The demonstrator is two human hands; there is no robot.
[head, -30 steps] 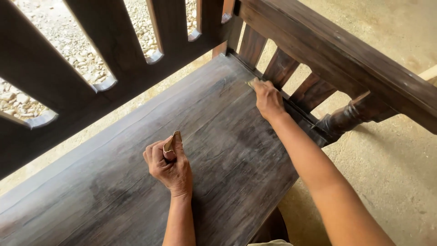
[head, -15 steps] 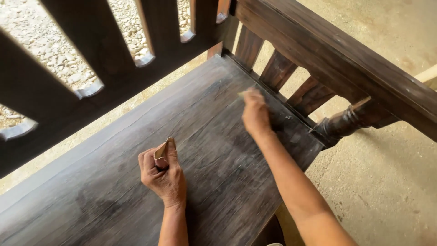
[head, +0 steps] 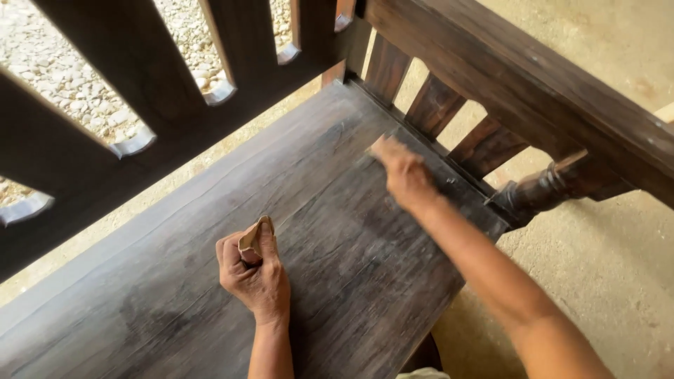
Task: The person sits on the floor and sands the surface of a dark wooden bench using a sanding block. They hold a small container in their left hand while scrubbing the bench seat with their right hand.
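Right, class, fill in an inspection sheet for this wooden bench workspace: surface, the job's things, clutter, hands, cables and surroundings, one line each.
Surface: dark wooden bench seat, grain showing, paler dusty patches.
Job's things: folded brown piece, seemingly sandpaper, in the left hand; a small pale piece under the right hand's fingers, too blurred to identify.
Clutter: nothing seen.
Hands: left hand fisted around the folded piece, resting on the seat; right hand on the seat near the side rail, motion-blurred.
Cables: nothing seen.
Surroundings: slatted backrest, armrest on a turned post, gravel behind, sandy ground alongside.
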